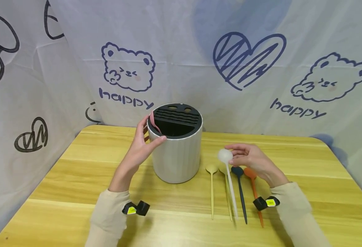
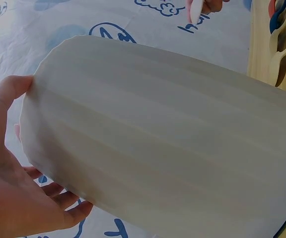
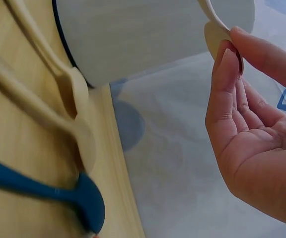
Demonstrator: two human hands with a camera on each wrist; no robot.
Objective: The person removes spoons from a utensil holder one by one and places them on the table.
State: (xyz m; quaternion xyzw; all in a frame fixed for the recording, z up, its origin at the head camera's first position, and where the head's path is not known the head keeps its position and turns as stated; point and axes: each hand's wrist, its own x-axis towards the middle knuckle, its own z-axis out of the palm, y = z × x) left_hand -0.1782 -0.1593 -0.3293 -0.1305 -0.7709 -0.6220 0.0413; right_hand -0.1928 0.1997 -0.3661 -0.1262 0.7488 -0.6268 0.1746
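A white ribbed utensil holder with a black slotted lid stands upright on the table. My left hand grips its upper left side, thumb and fingers spread round the rim. A pink spoon leans in the lid's large opening beside that hand. To the right, my right hand pinches a white spoon by its bowl, the handle slanting down toward the front. In the right wrist view, thumb and fingertips hold the edge of this spoon.
Right of the holder lie two pale yellow spoons, a dark blue spoon and an orange spoon, handles toward the front. Behind the wooden table hangs a white cloth with drawings.
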